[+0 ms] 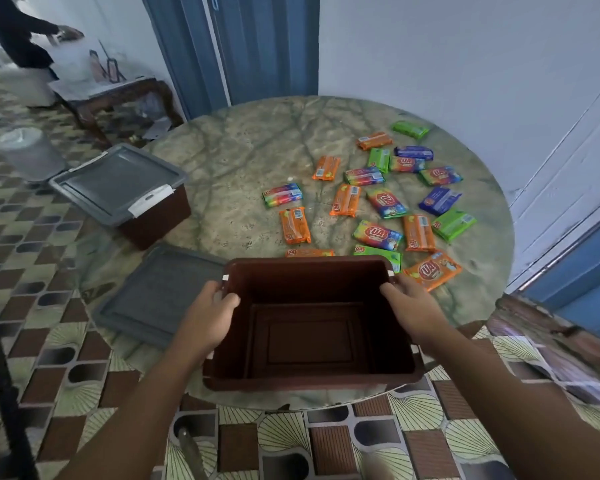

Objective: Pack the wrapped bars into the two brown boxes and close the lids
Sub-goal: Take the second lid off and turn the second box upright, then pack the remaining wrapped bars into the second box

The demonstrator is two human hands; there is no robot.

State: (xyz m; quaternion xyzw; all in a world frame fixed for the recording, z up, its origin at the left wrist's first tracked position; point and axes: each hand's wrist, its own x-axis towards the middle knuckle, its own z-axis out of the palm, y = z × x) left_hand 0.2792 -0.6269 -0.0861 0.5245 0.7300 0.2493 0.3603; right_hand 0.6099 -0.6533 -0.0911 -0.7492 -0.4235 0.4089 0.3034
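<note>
A home: patterned floor tiles (pixel 63 344), round marble table (pixel 243 154) (blue folding door (pixel 243 46) behind).

Only readable thing here is the brand mark on the wrappers: a red oval with what looks like "TUA" in white letters. It's clearest on the orange bar (pixel 432 270) right by the open box's far right corner, and shows up again on the rainbow bar (pixel 377 234) mid-pile and another rainbow bar (pixel 387 202) just behind it. Several wrappers have white barcode patches too, but that small print is too blurry to make out.
</note>
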